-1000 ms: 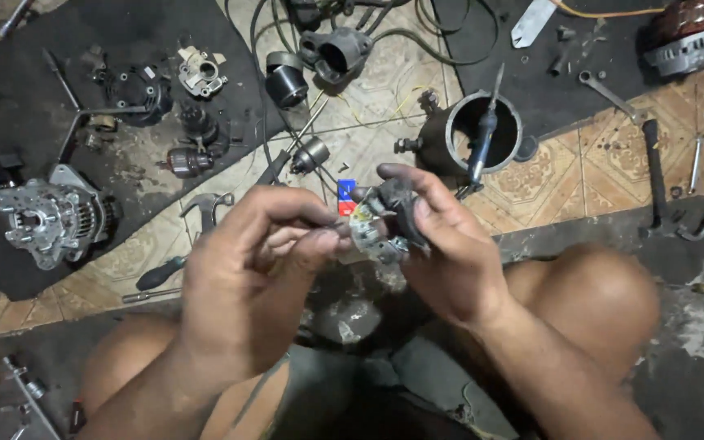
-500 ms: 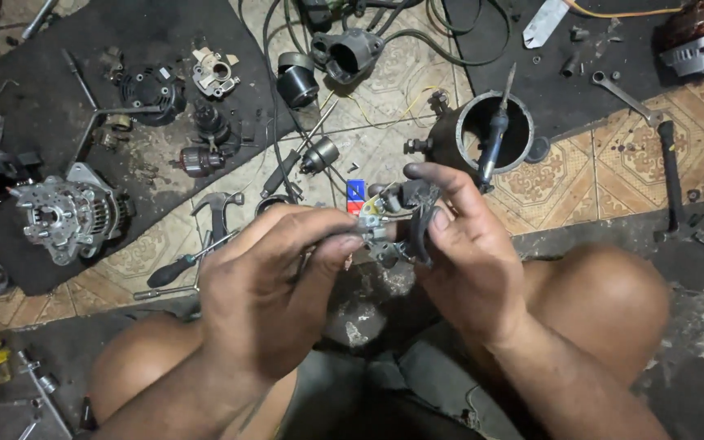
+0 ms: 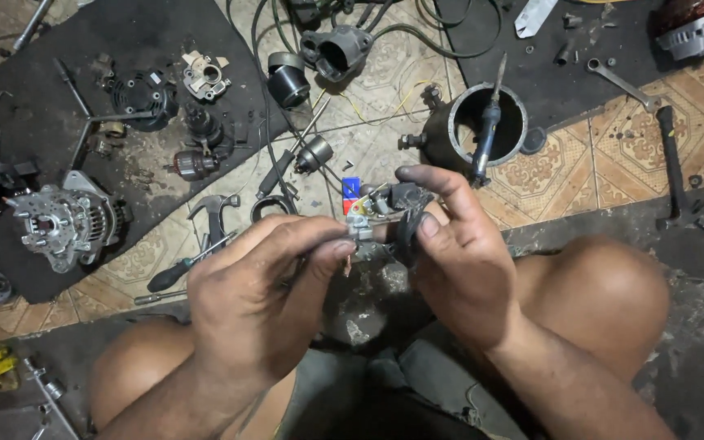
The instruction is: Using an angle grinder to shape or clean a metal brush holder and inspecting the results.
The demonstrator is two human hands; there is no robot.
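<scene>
Grease-darkened left hand and right hand meet above the person's lap, both closed on 1 small metal electrical part held between them. Left thumb and fingertips pinch the part's near-left end; the right hand wraps its right side, index finger arched over the top and thumb pressed on a dark section. Far of the hands, a red-and-blue object lies on the patterned tile floor. Far and right of the part, a dark cylindrical housing stands with a screwdriver leaning inside it. At far left, an alternator rests on a black mat among small motor pieces. A claw hammer and a black-handled screwdriver lie on the floor left of the hands. At far right lie a spanner and a dark bar tool. Bare knees flank the hands, left and right.
</scene>
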